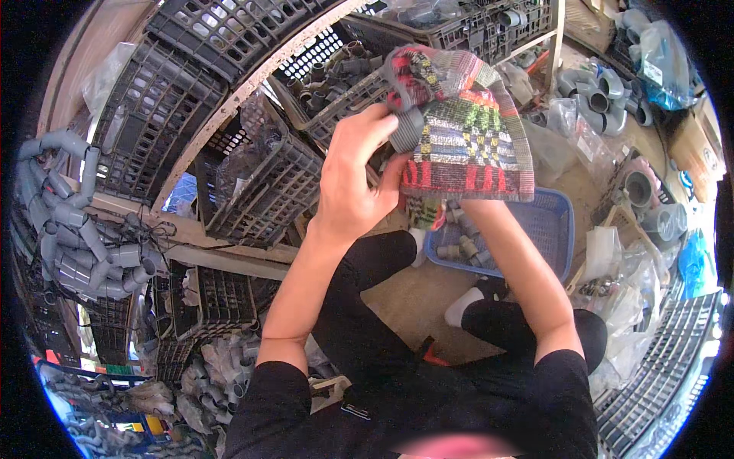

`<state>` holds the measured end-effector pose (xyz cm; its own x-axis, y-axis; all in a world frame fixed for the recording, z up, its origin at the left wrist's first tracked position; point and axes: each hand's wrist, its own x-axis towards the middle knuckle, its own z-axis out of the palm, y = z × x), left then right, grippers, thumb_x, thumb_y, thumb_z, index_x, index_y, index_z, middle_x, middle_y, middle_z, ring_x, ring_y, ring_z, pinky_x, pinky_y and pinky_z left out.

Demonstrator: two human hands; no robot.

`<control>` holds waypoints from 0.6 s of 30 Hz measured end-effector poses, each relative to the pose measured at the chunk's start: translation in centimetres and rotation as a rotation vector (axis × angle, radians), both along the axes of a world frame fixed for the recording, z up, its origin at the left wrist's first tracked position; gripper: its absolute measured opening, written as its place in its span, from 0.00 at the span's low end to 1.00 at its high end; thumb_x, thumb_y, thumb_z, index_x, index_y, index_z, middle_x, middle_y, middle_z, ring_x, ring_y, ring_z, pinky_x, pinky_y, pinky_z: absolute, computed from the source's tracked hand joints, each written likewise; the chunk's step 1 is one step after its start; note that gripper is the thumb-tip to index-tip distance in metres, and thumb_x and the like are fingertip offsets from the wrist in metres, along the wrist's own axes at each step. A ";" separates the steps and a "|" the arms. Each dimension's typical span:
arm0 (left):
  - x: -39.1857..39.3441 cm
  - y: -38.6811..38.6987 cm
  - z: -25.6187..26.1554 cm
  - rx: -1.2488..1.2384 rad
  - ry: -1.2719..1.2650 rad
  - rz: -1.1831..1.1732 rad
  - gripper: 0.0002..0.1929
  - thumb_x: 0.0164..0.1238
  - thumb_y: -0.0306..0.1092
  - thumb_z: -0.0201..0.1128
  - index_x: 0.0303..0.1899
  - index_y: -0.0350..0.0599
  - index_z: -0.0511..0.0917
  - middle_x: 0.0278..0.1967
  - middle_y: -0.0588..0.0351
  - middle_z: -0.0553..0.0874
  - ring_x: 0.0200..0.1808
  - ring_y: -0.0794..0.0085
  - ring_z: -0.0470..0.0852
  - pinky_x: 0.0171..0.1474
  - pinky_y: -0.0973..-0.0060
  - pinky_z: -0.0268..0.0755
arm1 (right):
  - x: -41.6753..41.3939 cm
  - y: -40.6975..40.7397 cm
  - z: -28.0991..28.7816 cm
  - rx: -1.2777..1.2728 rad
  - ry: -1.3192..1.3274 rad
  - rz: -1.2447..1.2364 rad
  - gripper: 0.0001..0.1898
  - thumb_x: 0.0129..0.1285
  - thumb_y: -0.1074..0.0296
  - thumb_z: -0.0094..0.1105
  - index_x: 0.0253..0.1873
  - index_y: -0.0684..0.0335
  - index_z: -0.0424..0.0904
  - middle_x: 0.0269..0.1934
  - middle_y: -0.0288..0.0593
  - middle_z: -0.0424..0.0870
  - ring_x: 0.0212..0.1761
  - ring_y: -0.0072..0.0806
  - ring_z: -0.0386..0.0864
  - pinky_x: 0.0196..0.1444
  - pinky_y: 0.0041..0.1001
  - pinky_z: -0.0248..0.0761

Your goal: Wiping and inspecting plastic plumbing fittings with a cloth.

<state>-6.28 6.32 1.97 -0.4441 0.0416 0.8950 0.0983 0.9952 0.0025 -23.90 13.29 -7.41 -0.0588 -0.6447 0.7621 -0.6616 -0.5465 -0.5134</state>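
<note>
Between the thumb and fingers of my left hand (358, 166) is a grey ribbed plastic pipe fitting (408, 131). A multicoloured woven cloth (467, 137) lies against the fitting's right side and hides part of it. The cloth is held up in the air, draped over my right hand, so that only the wrist and forearm (510, 246) show below its hem. The right fingers are hidden. Below the cloth, a blue plastic basket (559, 229) stands on the floor with several small grey and tan fittings (467, 246) in it, partly behind my right forearm.
Black plastic crates (264, 189) of fittings fill a rusty metal rack (223, 109) on the left. Grey pipe elbows hang in a bundle (86, 218) at far left. Larger grey elbows (596, 100) and plastic bags (625, 298) lie to the right. My feet flank the bare floor (407, 298).
</note>
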 end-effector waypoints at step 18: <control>-0.1 1.4 -0.4 1.512 -0.177 -0.329 0.11 0.82 0.44 0.57 0.43 0.47 0.76 0.33 0.68 0.76 0.32 0.86 0.73 0.33 0.84 0.66 | 1.2 -0.7 -0.4 0.233 0.008 -0.107 0.34 0.73 0.59 0.55 0.79 0.62 0.58 0.78 0.47 0.62 0.79 0.42 0.58 0.82 0.43 0.44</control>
